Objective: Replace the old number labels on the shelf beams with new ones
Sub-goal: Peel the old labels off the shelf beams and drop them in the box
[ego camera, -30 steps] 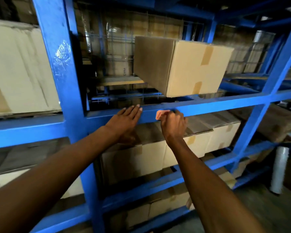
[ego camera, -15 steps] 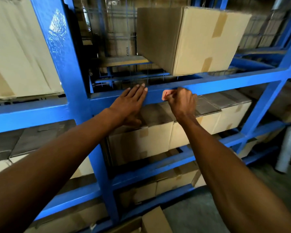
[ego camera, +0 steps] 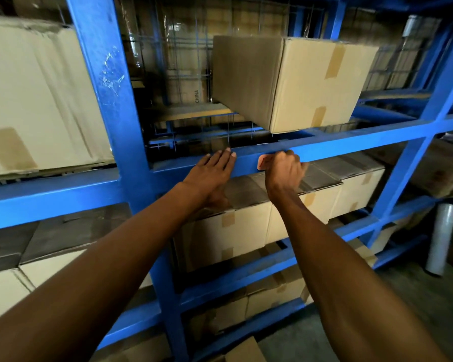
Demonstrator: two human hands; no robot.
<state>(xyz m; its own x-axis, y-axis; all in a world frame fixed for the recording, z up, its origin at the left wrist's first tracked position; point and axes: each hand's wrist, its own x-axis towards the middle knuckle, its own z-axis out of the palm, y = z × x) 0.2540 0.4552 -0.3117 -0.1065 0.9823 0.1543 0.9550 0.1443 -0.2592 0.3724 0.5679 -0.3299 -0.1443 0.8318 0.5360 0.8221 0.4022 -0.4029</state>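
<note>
A small pinkish-orange label (ego camera: 262, 162) sits on the front face of the blue horizontal shelf beam (ego camera: 351, 141). My right hand (ego camera: 284, 173) is curled over the label's right part, fingertips pinching it against the beam; only the label's left end shows. My left hand (ego camera: 212, 173) lies flat on the same beam just to the left, fingers straight and together, holding nothing. Any print on the label cannot be read.
A blue upright post (ego camera: 110, 100) stands left of my hands. A taped cardboard box (ego camera: 298, 82) overhangs the beam above. More boxes (ego camera: 249, 226) fill the lower shelves. A white film roll (ego camera: 441, 239) stands on the floor at right.
Both hands stay at the same spot on the beam, the right still on the label. The camera has shifted, so the shelf sits differently in view.
</note>
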